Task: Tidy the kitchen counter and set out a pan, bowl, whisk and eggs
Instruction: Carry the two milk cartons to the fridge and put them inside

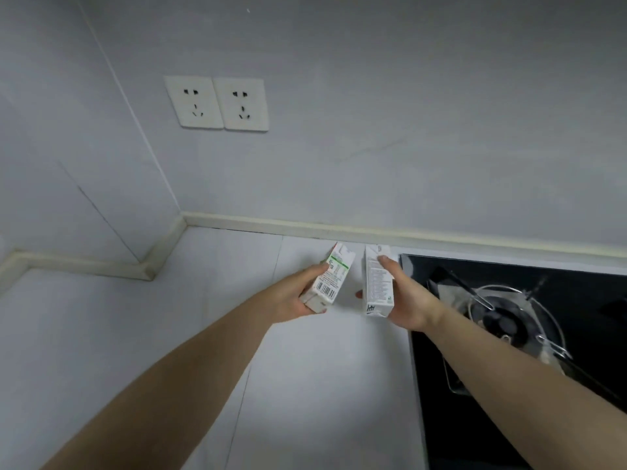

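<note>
Two small white cartons are held near the back of the white counter [169, 334], close to the wall trim. My left hand [291, 296] grips the left carton [330, 278], which has a green stripe and a barcode and leans to the right. My right hand [407, 300] grips the right carton [376, 283], printed with fine text, thumb across its top. A narrow gap separates the two cartons. I cannot tell whether their bases touch the counter. No pan, bowl, whisk or eggs are in view.
A black glass gas hob [475, 418] lies right of the cartons, with a metal pan support [519, 320] over its burner. Two white wall sockets [217, 103] sit above the counter. The counter turns a corner at the left rear [149, 269].
</note>
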{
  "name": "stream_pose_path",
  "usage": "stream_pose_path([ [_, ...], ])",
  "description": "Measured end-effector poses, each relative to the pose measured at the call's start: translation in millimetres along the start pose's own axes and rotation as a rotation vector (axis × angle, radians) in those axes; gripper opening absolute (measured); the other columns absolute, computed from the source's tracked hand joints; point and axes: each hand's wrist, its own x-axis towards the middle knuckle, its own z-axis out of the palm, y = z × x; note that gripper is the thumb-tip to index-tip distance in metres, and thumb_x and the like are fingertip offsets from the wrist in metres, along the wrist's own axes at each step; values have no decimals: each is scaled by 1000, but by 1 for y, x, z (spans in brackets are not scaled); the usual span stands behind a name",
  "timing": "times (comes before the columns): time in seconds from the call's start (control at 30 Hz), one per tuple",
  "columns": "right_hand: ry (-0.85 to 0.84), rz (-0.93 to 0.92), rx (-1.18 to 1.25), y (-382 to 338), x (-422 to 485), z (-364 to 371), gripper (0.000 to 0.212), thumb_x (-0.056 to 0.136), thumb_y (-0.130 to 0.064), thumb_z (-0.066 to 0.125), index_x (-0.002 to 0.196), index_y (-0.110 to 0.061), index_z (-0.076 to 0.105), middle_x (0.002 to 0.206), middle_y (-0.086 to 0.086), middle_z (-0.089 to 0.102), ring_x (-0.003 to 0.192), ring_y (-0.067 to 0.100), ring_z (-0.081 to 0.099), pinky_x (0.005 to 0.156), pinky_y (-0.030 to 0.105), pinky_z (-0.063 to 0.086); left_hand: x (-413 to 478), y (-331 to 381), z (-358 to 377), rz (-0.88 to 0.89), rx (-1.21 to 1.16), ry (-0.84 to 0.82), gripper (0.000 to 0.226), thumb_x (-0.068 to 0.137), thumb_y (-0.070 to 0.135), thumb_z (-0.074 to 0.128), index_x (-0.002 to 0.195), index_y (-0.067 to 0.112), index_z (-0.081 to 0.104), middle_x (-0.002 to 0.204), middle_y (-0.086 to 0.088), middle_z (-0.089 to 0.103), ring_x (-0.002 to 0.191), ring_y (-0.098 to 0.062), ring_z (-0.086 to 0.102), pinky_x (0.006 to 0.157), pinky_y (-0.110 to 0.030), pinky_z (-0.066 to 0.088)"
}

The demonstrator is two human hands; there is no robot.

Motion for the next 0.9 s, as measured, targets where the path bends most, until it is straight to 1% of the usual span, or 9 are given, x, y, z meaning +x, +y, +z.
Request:
stream_pose_path([
  [0.13,-33,-27,127,3,-35,-22,53,72,-65,58,102,-22,59,84,8,60,75,22,61,74,37,48,3,-9,39,-16,-165,-88,55,74,56,54,111,17,62,98,-8,63,82,-22,60,70,-31,51],
  [0.2,-61,-63,178,3,-61,-40,71,56,-71,71,103,-19,62,86,11,61,78,24,61,78,40,50,5,-14,66,-35,-219,-109,62,75,62,50,114,15,62,96,-10,63,75,-22,60,62,-28,53],
  [0.27,-35,-101,225,0,-88,-59,79,57,-73,66,108,-13,60,88,11,62,82,26,61,82,41,51,6,-16,93,-46,-235,-130,56,84,59,45,113,14,62,91,-11,66,68,-22,62,58,-27,53],
  [0.33,17,-124,295,-3,-115,-78,70,71,-70,45,108,-12,59,90,9,62,81,23,60,81,37,54,6,-17,120,-38,-203,-130,44,94,49,40,107,13,63,88,-12,67,64,-22,62,57,-27,52],
  [0.4,39,-133,414,-2,-143,-101,60,81,-66,37,102,-14,61,88,7,64,76,20,64,73,34,55,0,-19,155,-26,-148,-123,40,98,41,38,100,13,65,85,-12,67,63,-22,61,62,-29,48],
  [0.5,120,-179,534,5,-193,-145,47,96,-53,35,102,-14,61,88,9,68,70,22,68,67,35,58,-8,-30,219,-45,-141,-143,33,99,35,40,99,15,65,82,-10,70,71,-23,61,68,-33,44],
  [0.67,263,-268,583,24,-273,-214,35,98,-40,43,119,-18,60,107,10,69,87,26,69,73,39,58,-7,-63,314,-37,-117,-163,23,95,28,51,110,16,63,95,-9,71,92,-24,64,82,-41,50],
  [0.73,356,-287,575,37,-310,-246,30,95,-38,49,111,-18,63,102,6,69,87,23,67,75,37,56,-10,-84,361,-53,-160,-189,23,94,25,53,111,12,63,95,-11,72,96,-26,64,86,-43,50],
  [0.9,538,-305,604,74,-401,-328,26,94,-37,53,104,-15,62,80,4,70,68,19,67,69,34,52,-14,-138,477,-55,-75,-238,19,96,24,51,103,11,63,88,-7,73,87,-22,66,76,-39,52],
])
